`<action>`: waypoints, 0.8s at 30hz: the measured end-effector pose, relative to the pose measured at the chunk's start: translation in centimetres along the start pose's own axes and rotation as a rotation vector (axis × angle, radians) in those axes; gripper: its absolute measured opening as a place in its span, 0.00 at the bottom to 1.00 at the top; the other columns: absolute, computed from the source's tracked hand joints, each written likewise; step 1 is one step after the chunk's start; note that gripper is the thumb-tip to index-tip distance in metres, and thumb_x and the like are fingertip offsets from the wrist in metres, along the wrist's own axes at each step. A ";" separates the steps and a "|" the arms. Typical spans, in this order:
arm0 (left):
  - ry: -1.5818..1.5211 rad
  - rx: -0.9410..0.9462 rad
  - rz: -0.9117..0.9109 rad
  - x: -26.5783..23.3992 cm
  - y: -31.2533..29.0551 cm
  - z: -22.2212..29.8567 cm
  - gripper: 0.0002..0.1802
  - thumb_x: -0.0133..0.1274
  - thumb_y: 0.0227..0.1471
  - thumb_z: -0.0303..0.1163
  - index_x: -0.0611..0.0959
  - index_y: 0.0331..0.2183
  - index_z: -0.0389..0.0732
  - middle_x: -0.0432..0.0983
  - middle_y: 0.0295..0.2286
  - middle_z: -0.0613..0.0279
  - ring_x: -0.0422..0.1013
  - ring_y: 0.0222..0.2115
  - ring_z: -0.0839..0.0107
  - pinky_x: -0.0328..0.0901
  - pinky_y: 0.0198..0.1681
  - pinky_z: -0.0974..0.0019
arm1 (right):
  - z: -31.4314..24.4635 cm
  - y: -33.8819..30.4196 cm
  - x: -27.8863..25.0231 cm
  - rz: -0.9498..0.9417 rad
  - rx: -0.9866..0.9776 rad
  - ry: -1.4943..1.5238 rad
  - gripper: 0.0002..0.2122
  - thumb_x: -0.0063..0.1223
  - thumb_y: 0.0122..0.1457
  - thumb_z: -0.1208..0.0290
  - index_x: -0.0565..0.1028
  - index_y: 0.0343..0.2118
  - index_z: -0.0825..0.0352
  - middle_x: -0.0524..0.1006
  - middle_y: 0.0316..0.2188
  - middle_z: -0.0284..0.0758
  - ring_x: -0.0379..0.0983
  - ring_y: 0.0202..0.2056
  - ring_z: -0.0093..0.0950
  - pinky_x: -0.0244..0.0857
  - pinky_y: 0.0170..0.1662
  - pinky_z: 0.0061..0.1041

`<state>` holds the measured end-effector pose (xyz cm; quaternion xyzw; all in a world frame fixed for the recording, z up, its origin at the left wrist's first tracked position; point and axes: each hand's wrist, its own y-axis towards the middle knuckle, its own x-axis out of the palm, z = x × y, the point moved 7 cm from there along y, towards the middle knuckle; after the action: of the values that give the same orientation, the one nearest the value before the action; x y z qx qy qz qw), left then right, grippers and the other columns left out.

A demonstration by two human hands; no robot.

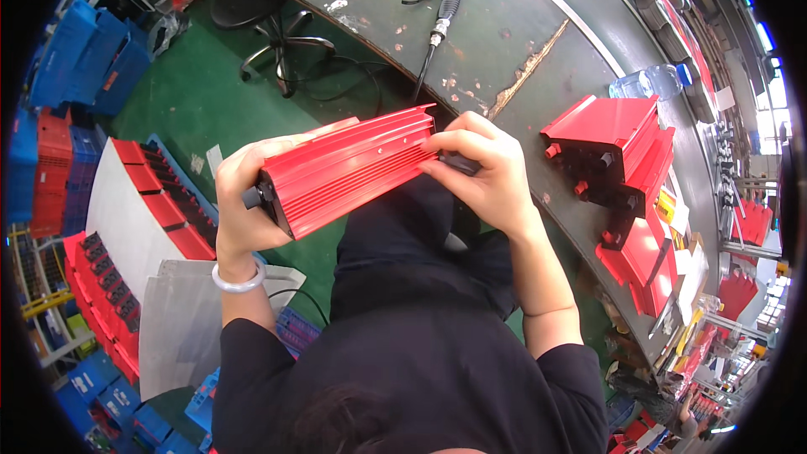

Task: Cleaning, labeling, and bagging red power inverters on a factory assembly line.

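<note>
A red ribbed metal device housing (353, 170) with black end plates is held up in front of my body, tilted slightly up toward the right. My left hand (239, 189) wraps round its left end, next to a dark knob-like terminal on the end plate. At the right end, my right hand (483, 168) has thumb and index finger closed on the edge, by a dark part mostly hidden behind the fingers. Several similar red housings (647, 147) with black end plates and red and black terminals rest on the workbench (496, 42) to the right.
An air blow gun (450, 0) with a hose lies on the bench. Near the housings is a clear plastic bottle (651, 81). At left, rows of red housings (155, 193) sit on a white surface, by stacked blue bins (80, 50). A black stool (244, 8) stands beyond.
</note>
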<state>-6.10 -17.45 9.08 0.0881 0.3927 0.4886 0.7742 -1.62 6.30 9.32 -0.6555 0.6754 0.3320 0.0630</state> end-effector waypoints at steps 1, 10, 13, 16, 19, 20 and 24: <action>-0.003 -0.004 -0.001 0.0 0.1 0.0 0.29 0.69 0.27 0.34 0.77 0.35 0.33 0.78 0.35 0.50 0.75 0.36 0.60 0.67 0.40 0.64 | -0.3 0.3 0.3 -0.040 -0.044 -0.042 0.08 0.63 0.42 0.79 0.75 0.26 0.67 0.71 0.23 0.32 0.70 0.25 0.24 0.63 0.28 0.20; -0.014 0.082 -0.046 0.5 0.9 1.2 0.29 0.68 0.25 0.33 0.76 0.35 0.34 0.78 0.34 0.50 0.76 0.34 0.59 0.67 0.39 0.66 | -2.3 1.2 0.7 -0.273 -0.236 -0.294 0.07 0.62 0.42 0.74 0.74 0.24 0.64 0.71 0.24 0.32 0.71 0.27 0.32 0.65 0.29 0.27; -0.030 0.092 -0.051 0.6 1.4 1.9 0.26 0.63 0.25 0.26 0.77 0.35 0.35 0.79 0.33 0.50 0.76 0.32 0.58 0.68 0.36 0.67 | -2.7 1.2 1.1 -0.318 -0.272 -0.353 0.07 0.61 0.43 0.73 0.73 0.24 0.64 0.71 0.24 0.33 0.71 0.28 0.33 0.65 0.30 0.29; 0.023 0.128 -0.075 0.8 1.0 1.7 0.29 0.68 0.25 0.32 0.76 0.34 0.33 0.78 0.33 0.50 0.76 0.34 0.59 0.67 0.38 0.65 | -2.9 1.2 1.3 -0.352 -0.281 -0.376 0.08 0.60 0.43 0.72 0.72 0.24 0.65 0.70 0.24 0.34 0.70 0.28 0.35 0.65 0.30 0.30; -0.011 0.059 -0.069 0.8 1.1 1.3 0.28 0.68 0.24 0.31 0.76 0.34 0.33 0.78 0.32 0.50 0.76 0.34 0.58 0.68 0.39 0.65 | -2.2 1.2 1.4 -0.350 -0.249 -0.417 0.08 0.59 0.43 0.72 0.71 0.24 0.65 0.69 0.24 0.34 0.70 0.28 0.36 0.65 0.30 0.31; -0.014 0.062 -0.066 0.8 1.0 0.9 0.28 0.67 0.24 0.31 0.76 0.34 0.32 0.78 0.32 0.50 0.76 0.35 0.58 0.68 0.39 0.65 | -1.9 1.2 1.3 -0.338 -0.228 -0.453 0.08 0.59 0.44 0.72 0.70 0.23 0.66 0.69 0.24 0.34 0.70 0.28 0.36 0.65 0.30 0.31; -0.032 0.086 -0.113 0.8 1.1 0.3 0.29 0.67 0.24 0.31 0.77 0.34 0.32 0.78 0.33 0.50 0.76 0.35 0.58 0.68 0.40 0.65 | -1.8 1.4 1.3 -0.351 -0.197 -0.363 0.07 0.59 0.44 0.73 0.70 0.23 0.66 0.69 0.24 0.35 0.70 0.28 0.37 0.64 0.29 0.32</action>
<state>-6.45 -16.14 9.46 0.1067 0.4052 0.4254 0.8022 -2.42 4.13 10.57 -0.6952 0.4936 0.4922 0.1755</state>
